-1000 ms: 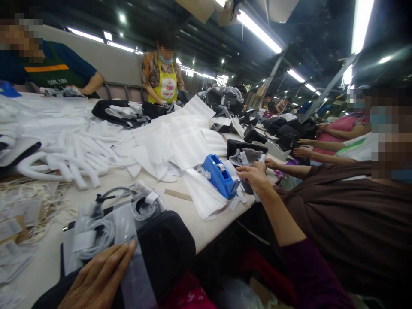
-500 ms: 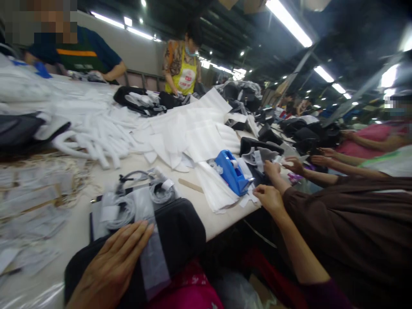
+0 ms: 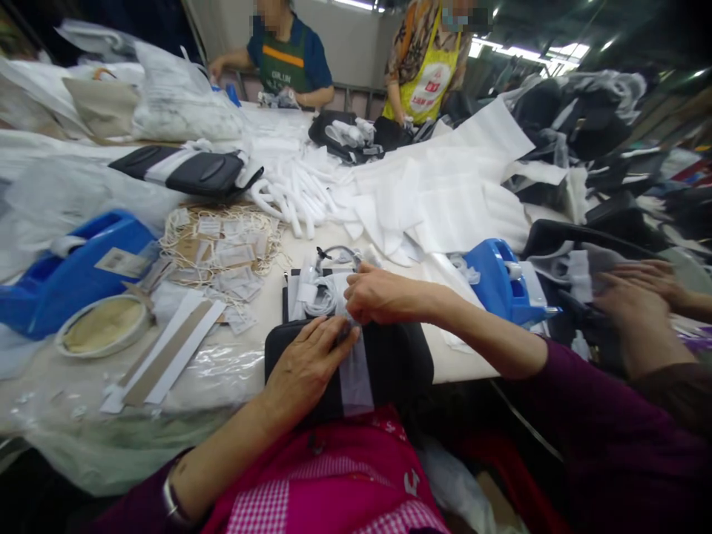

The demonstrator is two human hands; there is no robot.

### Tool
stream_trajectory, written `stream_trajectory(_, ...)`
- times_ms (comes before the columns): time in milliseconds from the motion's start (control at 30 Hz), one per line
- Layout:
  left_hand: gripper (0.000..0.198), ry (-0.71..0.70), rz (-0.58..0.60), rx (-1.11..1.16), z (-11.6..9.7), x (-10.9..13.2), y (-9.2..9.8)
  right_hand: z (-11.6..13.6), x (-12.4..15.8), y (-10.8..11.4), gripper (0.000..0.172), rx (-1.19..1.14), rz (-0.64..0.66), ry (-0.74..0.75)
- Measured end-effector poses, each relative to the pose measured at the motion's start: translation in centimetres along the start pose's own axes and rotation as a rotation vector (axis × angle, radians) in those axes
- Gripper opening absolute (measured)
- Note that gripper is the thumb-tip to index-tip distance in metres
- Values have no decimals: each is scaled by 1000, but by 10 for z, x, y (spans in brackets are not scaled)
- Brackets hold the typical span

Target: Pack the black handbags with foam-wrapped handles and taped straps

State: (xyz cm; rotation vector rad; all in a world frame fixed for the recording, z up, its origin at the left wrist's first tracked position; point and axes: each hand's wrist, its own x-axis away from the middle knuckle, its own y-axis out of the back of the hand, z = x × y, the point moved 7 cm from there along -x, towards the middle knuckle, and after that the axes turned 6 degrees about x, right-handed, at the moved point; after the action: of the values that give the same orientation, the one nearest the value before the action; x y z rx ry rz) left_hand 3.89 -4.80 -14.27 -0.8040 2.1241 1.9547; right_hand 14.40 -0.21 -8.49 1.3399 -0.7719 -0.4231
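While the left hand (image 3: 312, 357) lies flat on the black bag (image 3: 403, 363), its fingers stretched side by side, the right hand (image 3: 379, 295) is curled together just beyond those fingertips, over the bag's far side; whether it pinches anything cannot be told. The bag sits beneath the left palm at the table (image 3: 467, 365) edge, a clear strip (image 3: 357, 389) running across it. A coiled cable (image 3: 318, 298) lies just beyond the left fingers.
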Motion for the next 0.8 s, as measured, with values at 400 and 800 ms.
stream_trajectory(400,42,-36,-25,-9,-1,3,6,11,-34,0,20,238,7,57)
stream_trajectory(800,41,-38,2,-14,2,2,0,14,-28,5,10,326,-80,-9)
